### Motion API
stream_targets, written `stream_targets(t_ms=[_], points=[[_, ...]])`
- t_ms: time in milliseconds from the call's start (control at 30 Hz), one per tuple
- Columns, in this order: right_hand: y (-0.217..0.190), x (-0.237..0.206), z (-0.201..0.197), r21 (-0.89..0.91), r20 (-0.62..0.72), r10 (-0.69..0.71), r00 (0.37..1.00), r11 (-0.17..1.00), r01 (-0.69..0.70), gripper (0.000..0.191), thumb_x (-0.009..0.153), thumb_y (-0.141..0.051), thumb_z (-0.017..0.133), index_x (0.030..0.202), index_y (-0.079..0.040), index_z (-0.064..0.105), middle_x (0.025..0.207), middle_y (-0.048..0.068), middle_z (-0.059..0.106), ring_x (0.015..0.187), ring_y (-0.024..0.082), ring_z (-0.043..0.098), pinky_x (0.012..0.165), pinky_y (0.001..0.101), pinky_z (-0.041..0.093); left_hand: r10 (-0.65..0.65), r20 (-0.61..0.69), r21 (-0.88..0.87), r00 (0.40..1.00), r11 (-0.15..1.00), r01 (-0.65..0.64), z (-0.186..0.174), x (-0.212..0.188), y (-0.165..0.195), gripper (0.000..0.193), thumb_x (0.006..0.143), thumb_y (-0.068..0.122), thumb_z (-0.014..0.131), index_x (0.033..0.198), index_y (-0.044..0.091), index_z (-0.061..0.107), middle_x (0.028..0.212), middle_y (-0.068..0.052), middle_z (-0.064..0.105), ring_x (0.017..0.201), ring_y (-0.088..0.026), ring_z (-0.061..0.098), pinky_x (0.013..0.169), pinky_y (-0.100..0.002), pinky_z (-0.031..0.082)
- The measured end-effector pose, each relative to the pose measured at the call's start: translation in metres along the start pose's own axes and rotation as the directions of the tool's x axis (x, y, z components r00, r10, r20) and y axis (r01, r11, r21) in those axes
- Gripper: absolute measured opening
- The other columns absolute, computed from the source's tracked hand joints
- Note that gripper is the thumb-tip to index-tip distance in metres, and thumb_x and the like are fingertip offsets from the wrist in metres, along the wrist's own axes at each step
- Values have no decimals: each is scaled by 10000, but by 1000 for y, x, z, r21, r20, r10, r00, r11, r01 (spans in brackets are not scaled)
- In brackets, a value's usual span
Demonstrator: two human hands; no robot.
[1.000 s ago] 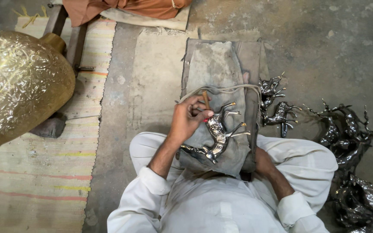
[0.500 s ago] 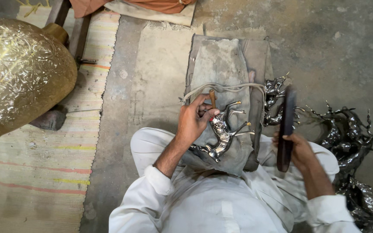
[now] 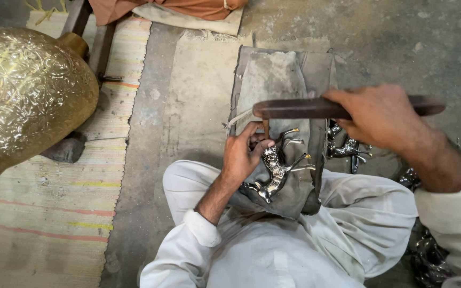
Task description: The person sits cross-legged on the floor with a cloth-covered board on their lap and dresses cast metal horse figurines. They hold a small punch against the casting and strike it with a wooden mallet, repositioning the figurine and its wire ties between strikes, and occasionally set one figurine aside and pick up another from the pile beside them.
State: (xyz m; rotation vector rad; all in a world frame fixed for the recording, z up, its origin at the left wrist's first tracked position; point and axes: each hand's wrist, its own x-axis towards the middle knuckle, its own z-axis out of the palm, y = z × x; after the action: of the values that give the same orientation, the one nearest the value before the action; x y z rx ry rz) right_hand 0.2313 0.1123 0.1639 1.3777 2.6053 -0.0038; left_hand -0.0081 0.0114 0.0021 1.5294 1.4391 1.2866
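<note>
A shiny silver horse figurine [image 3: 276, 169] lies on a grey cloth-covered block [image 3: 278, 90] between my knees. My left hand [image 3: 244, 154] rests on the figurine's back and pinches a thin upright punch [image 3: 265, 128] against it. My right hand [image 3: 382, 117] is raised above the block and grips a long dark wooden stick [image 3: 300, 109], held level over the punch. White sleeves and trousers cover my arms and legs.
A large embossed brass vessel [image 3: 25, 96] stands at the left on a striped mat [image 3: 44, 213]. More silver figurines [image 3: 345, 149] lie right of the block on the concrete floor. Folded orange cloth [image 3: 182, 8] lies at the top.
My right hand came up from beside my knee with the wooden stick and swung it level above the punch. The left hand stayed on the figurine.
</note>
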Motion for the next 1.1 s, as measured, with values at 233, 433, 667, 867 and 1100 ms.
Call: stream_targets(t_ms=[233,433,667,867,1100], points=[[-13,13,-38,-239,47,-71,996,968,80,492,782,-226,752,1254,-209,614,982,62,753,851,303,753,730,452,593,90,-42,35,995,995,-89,3,-6,2,392,915,162,798,1239,42,613,920,-146,791,831,-222,809,679,-321,622],[-12,0,-28,-221,89,-70,994,971,88,477,791,-223,743,1252,-229,620,951,65,751,852,319,748,754,457,589,47,-51,52,998,998,-45,2,-8,5,388,916,156,791,1241,47,608,936,-133,799,793,-225,804,647,-323,610],[-9,-2,-35,-86,77,10,997,996,-3,458,847,-223,728,1289,-188,612,869,100,738,808,326,738,731,466,572,-57,-28,7,998,998,57,5,-10,2,396,894,159,814,1224,51,624,920,-131,803,768,-198,800,633,-303,599],[9,-17,-6,-26,34,75,997,997,-74,410,822,-213,725,1223,-162,654,941,113,762,862,335,733,719,466,551,-144,-124,-406,982,910,83,3,-17,-19,320,946,33,767,1217,1,600,920,-129,797,811,-100,734,710,-260,605],[34,-80,130,819,202,418,886,424,-386,458,836,-272,802,1230,-71,682,852,38,653,785,169,573,705,353,479,-225,-91,-510,970,847,149,-29,-39,-41,318,931,-37,725,1206,-12,567,905,-125,788,828,-113,743,742,-257,596]])
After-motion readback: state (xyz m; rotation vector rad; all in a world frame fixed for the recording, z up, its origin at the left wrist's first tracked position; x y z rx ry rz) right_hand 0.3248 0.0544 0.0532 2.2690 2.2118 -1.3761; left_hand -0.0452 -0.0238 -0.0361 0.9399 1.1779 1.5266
